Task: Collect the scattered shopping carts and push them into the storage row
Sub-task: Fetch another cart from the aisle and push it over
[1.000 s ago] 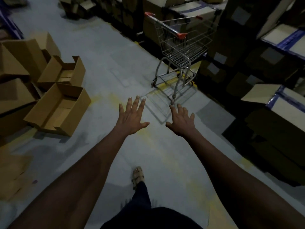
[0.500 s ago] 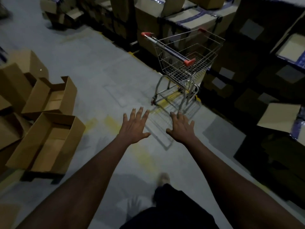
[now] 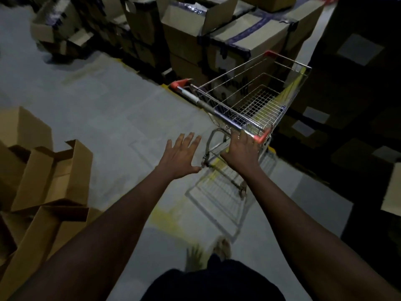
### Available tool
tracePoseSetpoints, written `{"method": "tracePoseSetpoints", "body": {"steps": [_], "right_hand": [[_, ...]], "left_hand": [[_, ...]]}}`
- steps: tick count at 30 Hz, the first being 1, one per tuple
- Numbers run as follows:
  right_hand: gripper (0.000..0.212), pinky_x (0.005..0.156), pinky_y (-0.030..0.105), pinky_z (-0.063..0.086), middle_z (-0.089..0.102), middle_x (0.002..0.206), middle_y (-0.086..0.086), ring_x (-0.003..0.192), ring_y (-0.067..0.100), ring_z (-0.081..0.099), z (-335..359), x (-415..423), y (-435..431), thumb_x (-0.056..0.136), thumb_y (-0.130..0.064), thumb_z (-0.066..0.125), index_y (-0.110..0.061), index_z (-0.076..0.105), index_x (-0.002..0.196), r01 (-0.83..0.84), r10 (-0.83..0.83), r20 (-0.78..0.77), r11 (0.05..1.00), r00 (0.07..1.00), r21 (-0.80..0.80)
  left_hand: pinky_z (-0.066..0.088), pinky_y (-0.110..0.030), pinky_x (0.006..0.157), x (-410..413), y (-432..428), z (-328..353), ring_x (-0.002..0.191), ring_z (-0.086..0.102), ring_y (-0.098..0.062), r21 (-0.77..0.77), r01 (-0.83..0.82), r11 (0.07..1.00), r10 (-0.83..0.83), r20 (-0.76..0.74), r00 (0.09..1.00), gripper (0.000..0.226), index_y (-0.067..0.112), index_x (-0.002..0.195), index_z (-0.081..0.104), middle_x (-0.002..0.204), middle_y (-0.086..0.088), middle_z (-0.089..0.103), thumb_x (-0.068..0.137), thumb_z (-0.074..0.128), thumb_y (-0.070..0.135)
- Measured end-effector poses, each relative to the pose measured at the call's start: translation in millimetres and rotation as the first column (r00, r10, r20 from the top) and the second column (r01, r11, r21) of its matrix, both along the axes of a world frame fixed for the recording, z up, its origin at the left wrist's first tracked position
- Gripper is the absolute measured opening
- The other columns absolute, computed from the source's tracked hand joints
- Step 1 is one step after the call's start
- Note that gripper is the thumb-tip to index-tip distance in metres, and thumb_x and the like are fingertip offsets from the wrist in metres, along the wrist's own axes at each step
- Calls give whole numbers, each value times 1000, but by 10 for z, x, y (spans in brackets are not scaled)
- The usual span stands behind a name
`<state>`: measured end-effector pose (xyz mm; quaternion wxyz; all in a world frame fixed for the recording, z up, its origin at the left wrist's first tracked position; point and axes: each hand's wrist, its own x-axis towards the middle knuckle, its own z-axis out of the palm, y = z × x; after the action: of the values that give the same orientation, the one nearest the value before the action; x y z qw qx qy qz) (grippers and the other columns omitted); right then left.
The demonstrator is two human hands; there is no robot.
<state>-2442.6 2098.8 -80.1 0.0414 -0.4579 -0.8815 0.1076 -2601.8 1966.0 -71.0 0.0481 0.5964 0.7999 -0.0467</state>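
The wire shopping cart (image 3: 256,101) stands on the grey floor (image 3: 97,109) just beside stacked cardboard boxes (image 3: 188,40), its handle (image 3: 208,106) towards the person. The right hand (image 3: 242,152) grips that bar near its orange right end, fingers bent over it. The left hand (image 3: 181,156) hovers flat with fingers spread, clear of the cart, with open cartons (image 3: 54,177) well to its left.

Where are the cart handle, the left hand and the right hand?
cart handle (image 3: 204,103): head view, grey stretch of the bar.
left hand (image 3: 181,155): head view, back of the hand.
right hand (image 3: 240,149): head view, back of the hand.
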Motion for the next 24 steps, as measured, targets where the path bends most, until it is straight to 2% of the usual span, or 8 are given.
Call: {"method": "tracePoseSetpoints", "body": {"steps": [5,8,11,14,18,21,24], "right_hand": [[87,107,54,28,28,151,18,136,40,28,34,-431,579,80,-51,65,-15,24,148,23,-19,41,995,999,-93],[91,103,53,36,36,146,18,131,40,36,-55,-621,852,78,-53,67,-18,21,149,74,-55,85,969,995,-234],[89,98,49,43,43,140,18,125,39,43,-186,-749,1058,75,-51,70,-20,27,146,134,-98,119,932,988,-338],[78,95,47,45,46,133,18,122,38,44,-298,-864,1182,74,-52,71,-20,39,137,201,-151,174,927,973,-315],[51,79,39,48,60,109,7,101,28,58,-389,-1028,1219,73,-54,68,-21,58,111,389,-337,237,894,911,-223],[33,71,33,46,68,89,3,84,25,65,-414,-1094,1175,74,-48,64,-20,66,92,509,-465,279,853,840,-113],[28,66,30,43,68,87,2,81,25,65,-394,-1168,1081,77,-41,61,-21,68,94,555,-511,292,827,808,-89]], "left_hand": [[17,-58,112,-635,931,81,146,6,-30,-18,74,997,-75,-24,997,105,21,152,-1,161,-5,3,78,60,64],[19,-60,111,-1065,1462,67,146,10,-31,-46,145,988,-148,-62,987,106,19,152,3,160,-7,8,76,63,61],[22,-58,110,-1493,1904,-18,143,19,-28,-117,244,963,-254,-81,964,105,19,151,14,157,-5,20,72,67,61],[32,-53,105,-1825,2302,-146,135,35,-26,-247,367,897,-399,-93,912,98,22,147,25,150,-3,36,68,69,60],[33,-47,105,-2073,2710,-325,127,45,-24,-325,493,807,-507,46,860,82,26,143,35,140,-2,49,73,71,49],[48,-36,87,-2142,2857,-349,106,59,-23,-308,602,736,-603,104,791,50,25,122,56,117,-2,64,77,69,43],[52,-32,73,-2156,2901,-372,86,66,-22,-282,637,717,-641,93,762,28,19,97,67,91,-2,71,80,64,41]]}}
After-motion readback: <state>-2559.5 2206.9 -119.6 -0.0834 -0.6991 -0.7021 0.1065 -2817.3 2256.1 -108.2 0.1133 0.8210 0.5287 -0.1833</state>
